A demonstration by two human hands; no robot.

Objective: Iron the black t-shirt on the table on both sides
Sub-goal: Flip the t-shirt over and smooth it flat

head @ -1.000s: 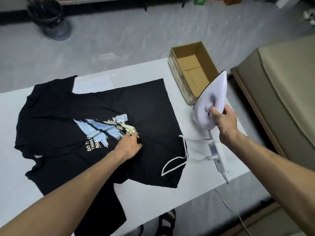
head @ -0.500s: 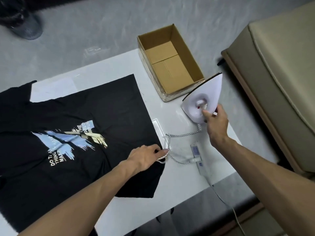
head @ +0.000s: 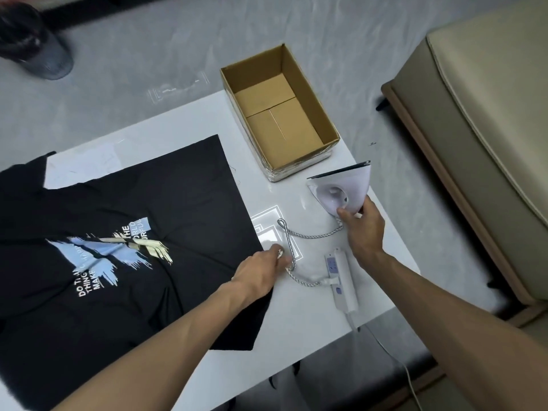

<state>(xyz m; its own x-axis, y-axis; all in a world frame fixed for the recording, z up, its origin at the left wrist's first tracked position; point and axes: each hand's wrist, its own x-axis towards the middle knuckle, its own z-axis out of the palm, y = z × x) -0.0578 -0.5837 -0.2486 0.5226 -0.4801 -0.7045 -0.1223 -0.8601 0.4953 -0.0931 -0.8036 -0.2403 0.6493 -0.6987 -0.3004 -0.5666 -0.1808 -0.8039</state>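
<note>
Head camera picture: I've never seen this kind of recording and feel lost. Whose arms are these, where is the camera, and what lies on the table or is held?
There is no machine here: the camera sits on a person's head and looks down, so both bare arms are theirs. The white table carries a black t-shirt, print up, an open cardboard box and a power strip. The right hand grips a white iron, tilted and off the shirt. The left hand is at the shirt's edge, its fingers pinching the iron's braided cord, which runs to the power strip.
</note>
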